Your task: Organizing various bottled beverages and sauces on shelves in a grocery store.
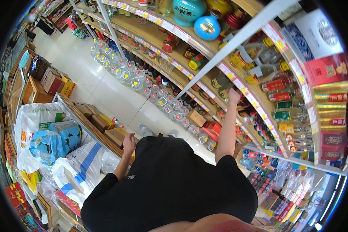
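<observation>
1. Olive-toned, the small bottle (222, 92) sits on a shelf (207, 91) just right of the pale grey post (220, 55); its label is too small to make out.
2. Probably glass, it should prove rigid, modestly heavy, slick and breakable, with the body the surest hold.
3. Right hand (233, 95), also right of the post, reaches in beside the bottle; fingers partly hidden, their grip cannot be told.
4. Left hand (129, 143), well left of the post, hangs loosely curled and bare near a cardboard box (115, 136).
</observation>
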### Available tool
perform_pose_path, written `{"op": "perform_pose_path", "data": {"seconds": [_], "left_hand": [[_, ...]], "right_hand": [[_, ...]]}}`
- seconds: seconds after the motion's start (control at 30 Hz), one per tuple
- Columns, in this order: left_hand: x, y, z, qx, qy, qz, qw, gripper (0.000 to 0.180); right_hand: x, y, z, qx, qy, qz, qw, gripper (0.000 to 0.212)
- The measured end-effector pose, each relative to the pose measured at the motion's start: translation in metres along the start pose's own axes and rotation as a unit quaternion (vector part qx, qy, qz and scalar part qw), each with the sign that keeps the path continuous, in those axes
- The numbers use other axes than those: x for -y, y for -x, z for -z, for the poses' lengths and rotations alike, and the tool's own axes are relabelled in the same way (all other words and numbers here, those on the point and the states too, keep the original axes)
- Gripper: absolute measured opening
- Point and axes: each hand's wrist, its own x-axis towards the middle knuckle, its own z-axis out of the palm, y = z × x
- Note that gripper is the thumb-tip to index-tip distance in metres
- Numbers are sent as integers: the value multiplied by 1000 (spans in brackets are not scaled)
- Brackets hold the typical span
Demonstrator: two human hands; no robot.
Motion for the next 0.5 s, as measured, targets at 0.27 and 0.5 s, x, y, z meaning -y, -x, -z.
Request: {"op": "perform_pose_path", "data": {"seconds": [0.27,0.5], "left_hand": [[12,-99,33,30,43,0,999,27],[40,-153,84,-17,146,69,987,29]], "right_hand": [[-13,29,-15,-71,-103,78,989,57],[-25,17,-8,-153,151,-56,975,55]]}}
